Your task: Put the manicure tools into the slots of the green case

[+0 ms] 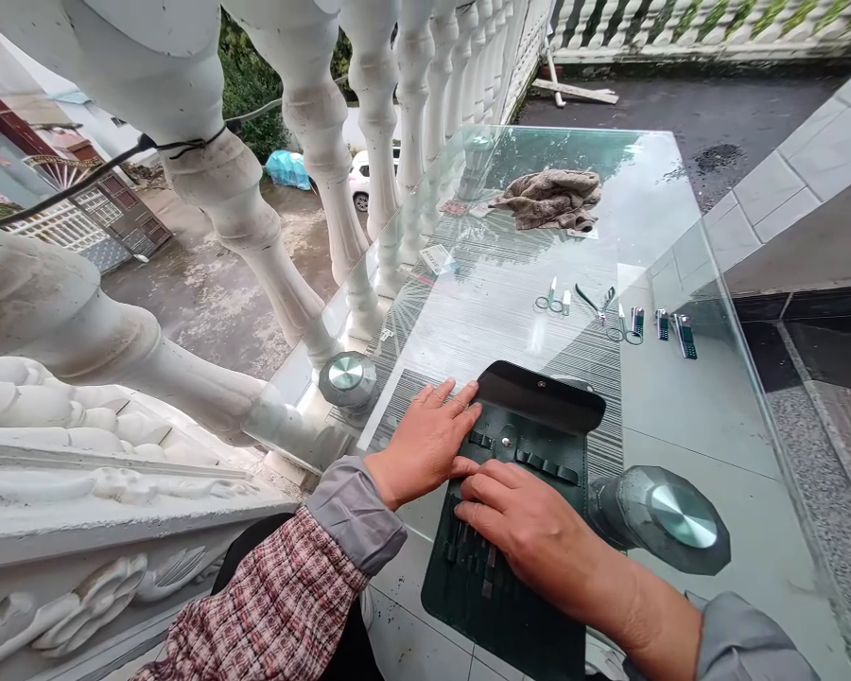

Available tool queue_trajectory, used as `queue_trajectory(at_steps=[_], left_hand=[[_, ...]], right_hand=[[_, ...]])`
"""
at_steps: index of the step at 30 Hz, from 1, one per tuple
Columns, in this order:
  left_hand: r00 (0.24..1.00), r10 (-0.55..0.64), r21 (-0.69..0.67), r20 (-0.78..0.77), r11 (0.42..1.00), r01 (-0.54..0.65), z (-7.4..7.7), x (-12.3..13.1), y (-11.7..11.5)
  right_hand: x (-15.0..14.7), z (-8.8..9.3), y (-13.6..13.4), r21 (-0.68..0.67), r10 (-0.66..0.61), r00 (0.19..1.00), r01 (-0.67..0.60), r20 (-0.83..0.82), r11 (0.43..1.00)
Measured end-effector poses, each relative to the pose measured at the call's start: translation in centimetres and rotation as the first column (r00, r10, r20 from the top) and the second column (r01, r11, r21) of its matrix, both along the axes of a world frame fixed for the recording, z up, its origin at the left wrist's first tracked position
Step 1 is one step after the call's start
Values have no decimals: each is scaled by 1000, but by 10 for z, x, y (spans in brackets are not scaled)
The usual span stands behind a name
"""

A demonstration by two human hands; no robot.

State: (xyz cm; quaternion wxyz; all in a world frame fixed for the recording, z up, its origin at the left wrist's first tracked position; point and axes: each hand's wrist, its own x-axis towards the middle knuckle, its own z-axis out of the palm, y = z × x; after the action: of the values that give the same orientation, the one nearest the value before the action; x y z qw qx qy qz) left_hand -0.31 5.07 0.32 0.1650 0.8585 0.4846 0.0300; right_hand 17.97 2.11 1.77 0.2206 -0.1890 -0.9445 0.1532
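A black manicure case (517,629) lies unfolded on the glass table, its flap (543,392) turned up at the far end. Several slim metal tools (489,575) sit in its near half, and elastic loops run across the middle. My left hand (424,443) rests on the case's left edge with fingers stretched out. Over the middle of the case, my right hand (531,530) has its fingers bent and together; whatever is under the fingertips is hidden. Farther off lie small scissors (551,301), cuticle nippers (597,305) and several nail clippers (685,337).
The glass tabletop (723,426) has faceted supports (670,520) beneath it. A crumpled brown cloth (553,199) lies at its far end. White balusters (255,227) line the left side, with a yard below. A tiled sloping wall (787,189) stands to the right.
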Motion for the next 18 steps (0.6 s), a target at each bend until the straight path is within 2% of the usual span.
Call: queue_trajectory(at_steps=[3,7,12,14,16,18], left_hand=[[1000,9,11,0,1000,-9,1,1,2],[999,29,16,-21,999,-29,3,3,6],[999,25,63,-25,998,-24,2,5,9],[999,19,65,-38,998,-17,0,5,10],[999,10,63,-46,998,-7,-2,5,11],[999,0,70,-51,998,3,-3,4,13]], right_hand=[[7,7,9,4,-97,991,98,-92,995],[17,16,19,-17,-276,924,282,-263,959],[37,19,29,-75,-412,865,408,-285,910],[54,19,43,-159,-562,779,540,-278,826],[72,16,66,-288,-733,641,675,-226,679],[87,8,97,-397,-818,552,723,-160,566]])
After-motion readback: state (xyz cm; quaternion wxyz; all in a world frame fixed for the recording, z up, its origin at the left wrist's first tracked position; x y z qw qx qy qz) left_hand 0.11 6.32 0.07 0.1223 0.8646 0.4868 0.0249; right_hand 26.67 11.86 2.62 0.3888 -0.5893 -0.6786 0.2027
